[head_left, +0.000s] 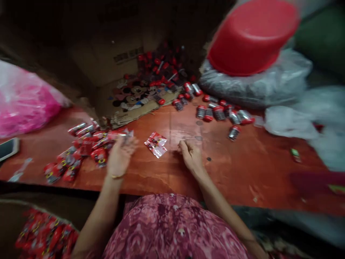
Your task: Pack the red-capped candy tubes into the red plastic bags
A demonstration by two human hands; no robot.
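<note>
Red table (pixel 151 176)! Left of the flat packets (pixel 156 144), left hand (pixel 121 154) blurs, grip unclear; right of them, right hand (pixel 192 156) curls narrow; haste could scatter them!

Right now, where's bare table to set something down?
Biggest: table, bordered by the right hand, jars and small green item.
Smaller: near side of the middle packets.
Crowded: packet pile by the left hand; jars at back right.

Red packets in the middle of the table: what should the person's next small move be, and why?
Probably the right hand should pick up one of the red packets: they lie close by, it holds nothing that shows clearly, and the left hand is over at the packet pile.
</note>
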